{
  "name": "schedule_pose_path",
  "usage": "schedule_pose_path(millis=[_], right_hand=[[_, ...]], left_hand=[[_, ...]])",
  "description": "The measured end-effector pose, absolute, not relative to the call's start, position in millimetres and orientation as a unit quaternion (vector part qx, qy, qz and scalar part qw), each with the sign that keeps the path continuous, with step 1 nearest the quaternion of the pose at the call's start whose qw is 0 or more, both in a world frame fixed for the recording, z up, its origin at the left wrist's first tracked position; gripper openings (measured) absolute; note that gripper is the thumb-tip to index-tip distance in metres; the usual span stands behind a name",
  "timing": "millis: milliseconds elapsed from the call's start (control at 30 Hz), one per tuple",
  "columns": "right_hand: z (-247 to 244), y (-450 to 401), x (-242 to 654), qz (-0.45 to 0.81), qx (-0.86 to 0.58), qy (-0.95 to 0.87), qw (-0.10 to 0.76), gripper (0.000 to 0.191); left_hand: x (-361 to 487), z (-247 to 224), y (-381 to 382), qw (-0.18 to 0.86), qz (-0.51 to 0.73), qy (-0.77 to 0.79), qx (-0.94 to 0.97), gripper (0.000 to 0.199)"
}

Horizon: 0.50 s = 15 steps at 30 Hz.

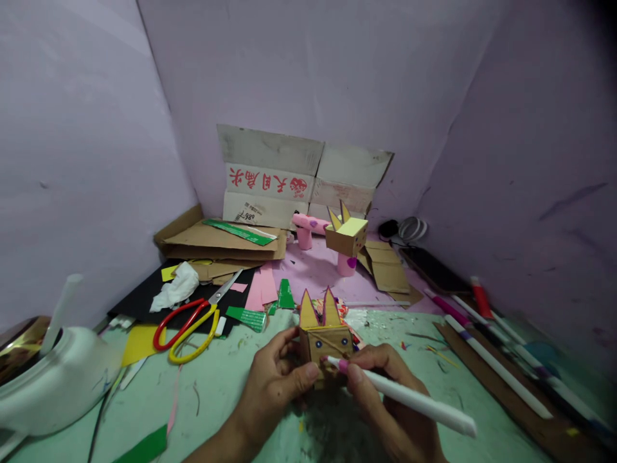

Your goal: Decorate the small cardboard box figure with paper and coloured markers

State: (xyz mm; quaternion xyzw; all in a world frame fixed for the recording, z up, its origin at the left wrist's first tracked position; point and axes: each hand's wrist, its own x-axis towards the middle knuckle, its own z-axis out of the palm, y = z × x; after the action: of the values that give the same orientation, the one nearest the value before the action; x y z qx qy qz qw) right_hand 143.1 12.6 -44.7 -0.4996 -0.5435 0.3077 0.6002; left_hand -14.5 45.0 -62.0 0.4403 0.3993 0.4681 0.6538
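My left hand (276,379) holds a small cardboard box head (331,342) upright by its left side, thumb on the front. The box has two pointed yellow ears edged in purple and two dark eyes. In my right hand (393,395) is a white marker (419,403) with a pink band, its tip touching or very near the lower front of the box. Some colourful material shows behind the box, mostly hidden by it.
Red and yellow scissors (207,315) lie left, near crumpled tissue (178,286) and green scraps. A white pot (72,379) stands at far left. Behind is a pink figure with a box head (347,238). Markers (501,366) and a dark phone-like slab (431,270) lie right.
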Motion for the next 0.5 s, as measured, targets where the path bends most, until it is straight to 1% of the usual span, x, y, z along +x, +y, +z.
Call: schedule_pose_path(millis=[167, 300, 367, 433, 500], right_hand=[[-41.9, 14.2, 147.2, 0.34, -0.516, -0.467, 0.633, 0.025], [-34.2, 18.6, 148.6, 0.37, -0.525, -0.412, 0.646, 0.028], [-29.9, 21.3, 147.9, 0.383, -0.518, -0.4, 0.653, 0.029], [-27.0, 23.3, 148.8, 0.397, -0.511, -0.397, 0.65, 0.03], [-25.7, 23.2, 153.2, 0.397, -0.519, -0.402, 0.641, 0.029]], left_hand=[[-18.4, -56.7, 43.8, 0.653, 0.469, 0.416, 0.425, 0.082], [-18.9, -52.0, 42.8, 0.636, 0.484, 0.442, 0.407, 0.096], [-15.9, -52.5, 41.6, 0.619, 0.49, 0.459, 0.407, 0.099], [-13.8, -52.3, 39.9, 0.58, 0.508, 0.483, 0.415, 0.094], [-18.2, -46.8, 38.5, 0.501, 0.546, 0.507, 0.441, 0.081]])
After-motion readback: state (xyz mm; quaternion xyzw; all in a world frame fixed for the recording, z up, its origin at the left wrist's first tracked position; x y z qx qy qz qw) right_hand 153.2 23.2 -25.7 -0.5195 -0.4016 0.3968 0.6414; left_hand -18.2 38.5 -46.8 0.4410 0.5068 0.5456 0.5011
